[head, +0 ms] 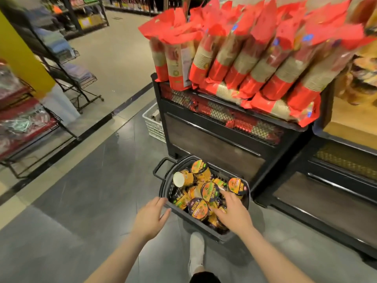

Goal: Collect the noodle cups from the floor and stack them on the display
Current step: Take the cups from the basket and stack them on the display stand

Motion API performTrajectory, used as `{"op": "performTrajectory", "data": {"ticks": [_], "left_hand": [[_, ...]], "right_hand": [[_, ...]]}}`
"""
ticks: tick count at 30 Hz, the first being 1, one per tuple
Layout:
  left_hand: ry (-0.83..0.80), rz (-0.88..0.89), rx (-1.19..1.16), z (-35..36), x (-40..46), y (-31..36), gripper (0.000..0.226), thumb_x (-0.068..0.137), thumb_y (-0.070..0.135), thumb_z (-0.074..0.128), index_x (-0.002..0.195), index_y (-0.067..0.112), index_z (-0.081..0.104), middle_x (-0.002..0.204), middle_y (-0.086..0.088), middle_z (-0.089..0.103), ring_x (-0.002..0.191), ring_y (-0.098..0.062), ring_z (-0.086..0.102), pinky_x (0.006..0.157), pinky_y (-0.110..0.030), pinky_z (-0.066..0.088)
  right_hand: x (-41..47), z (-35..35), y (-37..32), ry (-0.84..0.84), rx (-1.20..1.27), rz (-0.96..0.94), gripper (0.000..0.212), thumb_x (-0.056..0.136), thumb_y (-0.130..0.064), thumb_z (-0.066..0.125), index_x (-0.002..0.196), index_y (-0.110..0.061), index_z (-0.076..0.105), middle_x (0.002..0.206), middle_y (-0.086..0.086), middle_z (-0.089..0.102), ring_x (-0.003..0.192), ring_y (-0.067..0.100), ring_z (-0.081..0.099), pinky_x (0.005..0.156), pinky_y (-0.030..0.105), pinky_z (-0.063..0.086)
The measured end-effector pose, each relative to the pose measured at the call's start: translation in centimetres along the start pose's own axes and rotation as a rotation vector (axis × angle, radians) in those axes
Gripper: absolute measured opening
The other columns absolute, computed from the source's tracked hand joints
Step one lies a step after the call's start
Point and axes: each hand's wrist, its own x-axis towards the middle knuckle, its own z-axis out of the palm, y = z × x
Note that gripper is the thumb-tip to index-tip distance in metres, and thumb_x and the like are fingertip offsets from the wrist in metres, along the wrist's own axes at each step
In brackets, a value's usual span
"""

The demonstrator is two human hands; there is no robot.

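No noodle cups are showing on the display (234,127) at this moment; its top tier, in the upper right of the frame, is carrying only tall red-wrapped packs (255,64). All visible noodle cups (210,192) are lying jumbled in a black basket (169,205) that is standing on the grey floor (81,201) at lower centre, just beside the foot of the display. Some cups are lying lid-up, and one at the basket's upper left is showing its pale base.

The right hand (234,211) is reaching into the basket with fingers spread and resting on the cups; whether the grip is closing round any one cup cannot be told. The left hand (151,217) is hovering at the basket's near left rim with fingers relaxed and apart, holding nothing.

Judged from this view, the task is at an early stage: collection into the basket appears largely done, no loose cups are visible on the floor, and the stacking step is not yet begun. Remaining work is lifting the cups out and setting them on the display, where free space is not evident.
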Motion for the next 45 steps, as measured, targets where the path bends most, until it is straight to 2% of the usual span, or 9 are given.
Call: {"op": "performTrajectory", "data": {"ticks": [7, 10, 13, 22, 28, 31, 34, 40, 45], "left_hand": [[-0.127, 0.000, 0.002, 0.2, 12.1, -3.4, 0.074, 0.083, 0.064, 0.020, 0.138, 0.022, 0.047, 0.125, 0.004, 0.054, 0.113, -0.018, 0.055, 0.088, -0.030, 0.045], [-0.157, 0.007, -0.021, 1.4, 17.1, -4.2, 0.059, 0.093, 0.050, 0.047, 0.144, 0.021, 0.041, 0.134, 0.003, 0.051, 0.119, -0.019, 0.054, 0.095, -0.031, 0.045], [-0.158, 0.010, -0.039, 3.1, 21.7, -4.6, 0.071, 0.087, 0.059, 0.044, 0.143, 0.015, 0.043, 0.132, 0.000, 0.053, 0.116, -0.020, 0.056, 0.092, -0.033, 0.048], [-0.243, 0.013, -0.095, 18.4, 31.6, -10.5, 0.084, 0.066, 0.057, 0.064, 0.134, 0.010, 0.049, 0.128, -0.012, 0.054, 0.114, -0.035, 0.057, 0.085, -0.044, 0.056], [-0.210, 0.076, 0.019, 27.0, 35.4, -12.9, 0.103, 0.070, 0.073, 0.058, 0.146, 0.007, 0.038, 0.147, -0.019, 0.041, 0.139, -0.038, 0.033, 0.118, -0.047, 0.023], [-0.168, 0.026, 0.028, 28.7, 35.9, -12.7, 0.098, 0.070, 0.077, 0.047, 0.142, 0.010, 0.043, 0.138, -0.016, 0.050, 0.134, -0.036, 0.037, 0.112, -0.049, 0.031], [-0.116, -0.024, -0.033, 28.5, 36.3, -12.1, 0.090, 0.066, 0.071, 0.050, 0.134, 0.012, 0.047, 0.126, -0.016, 0.055, 0.125, -0.036, 0.040, 0.099, -0.052, 0.042], [-0.197, 0.017, -0.154, 24.0, 35.4, -12.8, 0.099, 0.057, 0.067, 0.065, 0.139, 0.016, 0.042, 0.128, -0.008, 0.047, 0.117, -0.028, 0.048, 0.094, -0.044, 0.050], [-0.229, 0.075, -0.178, 15.6, 33.6, -10.9, 0.103, 0.055, 0.071, 0.064, 0.142, 0.021, 0.041, 0.133, -0.004, 0.046, 0.117, -0.025, 0.050, 0.090, -0.041, 0.052]], "right_hand": [[12.2, 1.0, 0.2, -0.056, 0.058, 0.063, 0.072, 0.089, -0.056, 0.057, 0.148, -0.026, 0.029, 0.146, -0.003, 0.037, 0.131, 0.016, 0.041, 0.095, 0.031, 0.045], [16.5, 1.7, 0.6, -0.131, 0.063, 0.105, 0.076, 0.087, -0.051, 0.062, 0.149, -0.029, 0.026, 0.152, -0.001, 0.030, 0.136, 0.020, 0.037, 0.100, 0.033, 0.043], [20.6, 2.5, 1.2, -0.177, 0.069, 0.142, 0.080, 0.084, -0.047, 0.068, 0.150, -0.034, 0.023, 0.153, -0.002, 0.025, 0.137, 0.019, 0.036, 0.102, 0.031, 0.041], [31.8, 12.1, 5.6, -0.249, -0.065, 0.118, 0.086, 0.083, -0.039, 0.070, 0.150, -0.039, 0.016, 0.158, -0.002, 0.006, 0.145, 0.023, 0.020, 0.106, 0.037, 0.042], [36.5, 18.7, 8.7, -0.228, -0.049, 0.147, 0.090, 0.081, -0.042, 0.073, 0.149, -0.045, 0.015, 0.161, -0.001, -0.012, 0.145, 0.027, 0.019, 0.101, 0.037, 0.045], [37.3, 21.3, 9.6, -0.169, 0.024, 0.207, 0.082, 0.083, -0.035, 0.074, 0.148, -0.043, 0.025, 0.161, -0.001, -0.007, 0.146, 0.026, 0.017, 0.109, 0.036, 0.037], [37.3, 22.2, 10.2, -0.119, 0.075, 0.221, 0.078, 0.081, -0.035, 0.076, 0.147, -0.039, 0.033, 0.160, 0.004, 0.004, 0.146, 0.026, 0.018, 0.112, 0.035, 0.033], [35.4, 18.4, 8.9, 0.042, 0.228, 0.287, 0.080, 0.067, -0.037, 0.086, 0.138, -0.031, 0.049, 0.149, 0.008, 0.030, 0.137, 0.029, 0.037, 0.104, 0.044, 0.044], [30.2, 10.5, 5.1, 0.017, 0.232, 0.340, 0.075, 0.076, -0.041, 0.080, 0.140, -0.039, 0.041, 0.155, 0.006, 0.020, 0.141, 0.025, 0.030, 0.109, 0.031, 0.032]]}}
